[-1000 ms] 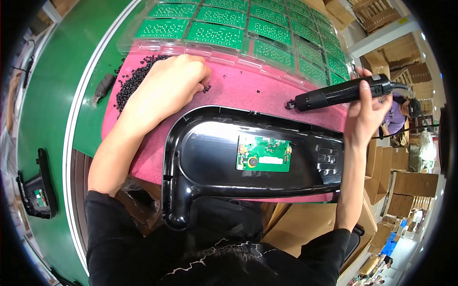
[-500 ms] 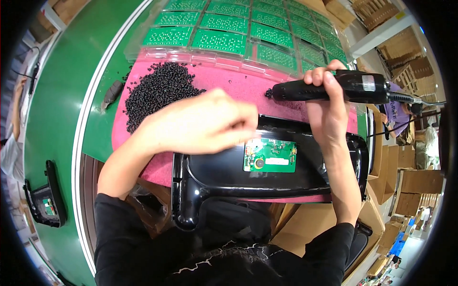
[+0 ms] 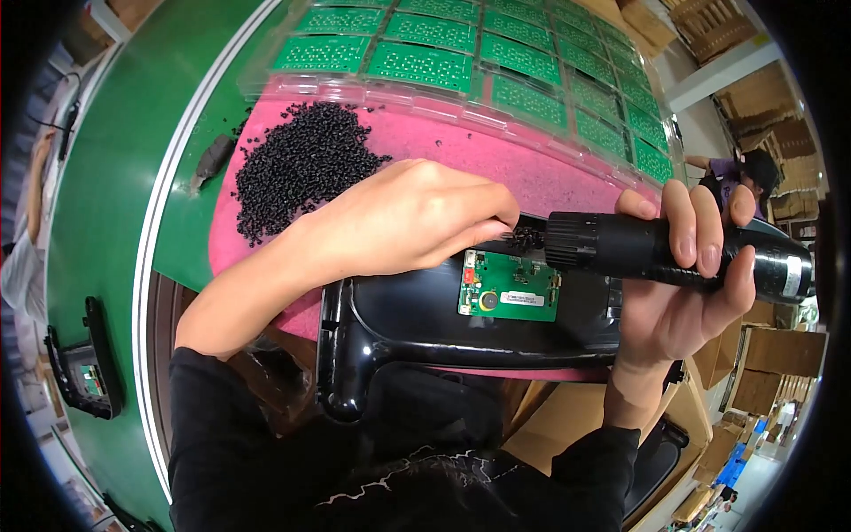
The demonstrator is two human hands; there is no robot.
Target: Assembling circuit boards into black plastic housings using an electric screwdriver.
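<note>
My right hand (image 3: 667, 321) is wrapped round a black electric screwdriver (image 3: 612, 241), held almost level with its nose to the left. Small black screws (image 3: 526, 238) cluster at that nose. Against this cluster, the thumb and fingers of my left hand (image 3: 424, 217) are pinched together; exactly how many screws they grip is hidden. Below the hands lies a glossy black plastic housing (image 3: 417, 324), with a green circuit board (image 3: 510, 306) sitting in it. A heap of small black screws (image 3: 301, 168) rests on the pink mat (image 3: 425, 133) beyond my left forearm.
Clear trays (image 3: 417, 99) of green circuit boards stand along the far side. A dark grey lump (image 3: 213, 160) lies on the green table (image 3: 115, 230). Another black housing (image 3: 87, 363) with a board is at far left. A person (image 3: 745, 173) and cardboard boxes (image 3: 780, 363) are at right.
My right hand has lowered the screwdriver, turning it so its nose faces my left hand. My left hand has shifted right and now pinches at the screws on the nose.
</note>
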